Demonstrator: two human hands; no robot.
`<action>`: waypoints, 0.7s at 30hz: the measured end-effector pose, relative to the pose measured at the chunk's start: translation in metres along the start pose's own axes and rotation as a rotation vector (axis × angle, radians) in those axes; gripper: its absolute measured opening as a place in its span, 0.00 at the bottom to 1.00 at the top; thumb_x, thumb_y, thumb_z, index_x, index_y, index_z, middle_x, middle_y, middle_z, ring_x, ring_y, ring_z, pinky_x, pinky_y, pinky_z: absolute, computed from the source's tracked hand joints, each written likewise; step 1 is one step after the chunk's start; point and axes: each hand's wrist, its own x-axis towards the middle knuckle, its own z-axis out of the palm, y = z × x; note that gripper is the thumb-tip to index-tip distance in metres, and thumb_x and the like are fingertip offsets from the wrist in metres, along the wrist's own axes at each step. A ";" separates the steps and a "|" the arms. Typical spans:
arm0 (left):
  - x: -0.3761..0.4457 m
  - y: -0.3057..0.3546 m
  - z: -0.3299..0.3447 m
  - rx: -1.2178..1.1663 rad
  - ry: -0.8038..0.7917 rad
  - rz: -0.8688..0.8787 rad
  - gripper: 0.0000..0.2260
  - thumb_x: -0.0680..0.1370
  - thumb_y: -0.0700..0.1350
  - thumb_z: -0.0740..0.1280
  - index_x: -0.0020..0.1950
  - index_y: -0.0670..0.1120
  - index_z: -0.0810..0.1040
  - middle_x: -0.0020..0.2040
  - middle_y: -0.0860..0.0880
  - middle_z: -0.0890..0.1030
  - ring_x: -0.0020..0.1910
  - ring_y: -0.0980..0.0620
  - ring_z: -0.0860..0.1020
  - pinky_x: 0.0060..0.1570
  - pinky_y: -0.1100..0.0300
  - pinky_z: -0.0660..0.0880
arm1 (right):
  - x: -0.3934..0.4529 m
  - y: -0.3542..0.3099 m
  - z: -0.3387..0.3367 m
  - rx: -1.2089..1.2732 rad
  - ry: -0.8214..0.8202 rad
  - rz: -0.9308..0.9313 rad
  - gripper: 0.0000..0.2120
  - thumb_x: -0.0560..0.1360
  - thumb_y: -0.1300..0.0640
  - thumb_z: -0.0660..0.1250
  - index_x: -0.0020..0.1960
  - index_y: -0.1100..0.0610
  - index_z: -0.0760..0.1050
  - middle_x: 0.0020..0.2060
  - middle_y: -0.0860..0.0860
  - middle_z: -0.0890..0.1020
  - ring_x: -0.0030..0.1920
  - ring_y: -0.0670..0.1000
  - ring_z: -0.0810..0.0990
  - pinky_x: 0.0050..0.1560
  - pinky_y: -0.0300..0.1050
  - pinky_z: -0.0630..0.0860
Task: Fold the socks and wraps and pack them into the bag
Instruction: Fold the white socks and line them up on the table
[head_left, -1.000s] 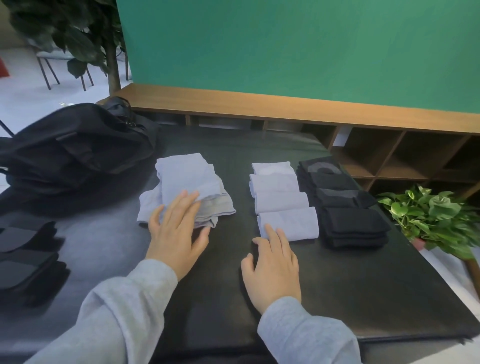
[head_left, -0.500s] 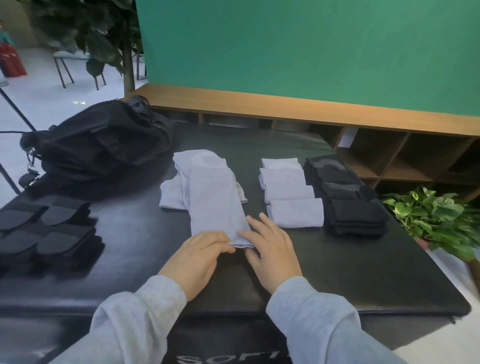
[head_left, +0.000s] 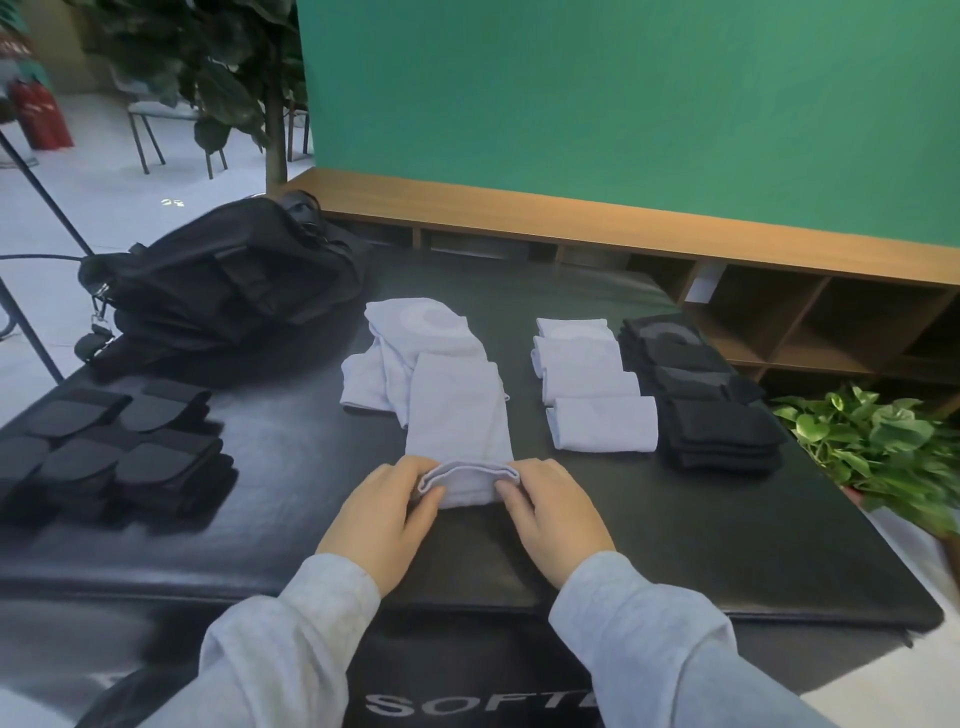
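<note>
Low in mid-frame, left hand (head_left: 382, 519) and right hand (head_left: 553, 514) both pinching near end of pale sock (head_left: 460, 415), folded edge raised; black bag (head_left: 223, 286) upper left.

The sock (head_left: 460, 415) under the hands was pale lavender-grey, plain, and so was the loose heap of socks (head_left: 395, 358) behind it, one showing a faint lighter ring. The folded row (head_left: 592, 387) to the right matched, same pale grey. Next to that, the folded stack (head_left: 701, 395) was black with a grey curved mark on top. The wraps (head_left: 104, 447) at left were black with dull grey panels. The bag (head_left: 223, 291) was black, the table (head_left: 727, 545) glossy black. Both sleeves (head_left: 639, 639) were light grey. Behind stood a flat green wall (head_left: 623, 104), a brown wooden shelf (head_left: 571, 218), and green leaves (head_left: 872, 447).
</note>
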 end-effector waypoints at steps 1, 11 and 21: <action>0.000 -0.001 0.000 -0.011 0.005 -0.018 0.05 0.79 0.52 0.59 0.54 0.56 0.69 0.46 0.54 0.73 0.45 0.57 0.73 0.47 0.65 0.69 | 0.000 0.000 0.000 -0.001 -0.003 0.021 0.12 0.80 0.50 0.56 0.50 0.57 0.73 0.42 0.48 0.73 0.47 0.48 0.71 0.49 0.41 0.68; 0.007 0.000 0.002 -0.027 0.081 -0.156 0.10 0.79 0.51 0.60 0.58 0.51 0.70 0.45 0.55 0.73 0.44 0.53 0.73 0.47 0.62 0.70 | 0.008 0.007 0.006 -0.038 0.031 0.147 0.15 0.79 0.45 0.56 0.46 0.55 0.72 0.39 0.49 0.78 0.43 0.51 0.74 0.45 0.45 0.71; 0.012 0.004 0.003 0.052 0.140 -0.188 0.06 0.78 0.48 0.62 0.50 0.50 0.66 0.46 0.53 0.70 0.41 0.53 0.72 0.43 0.62 0.68 | 0.010 -0.001 0.009 -0.107 0.069 0.220 0.13 0.80 0.44 0.55 0.52 0.52 0.70 0.40 0.46 0.77 0.44 0.50 0.76 0.46 0.45 0.73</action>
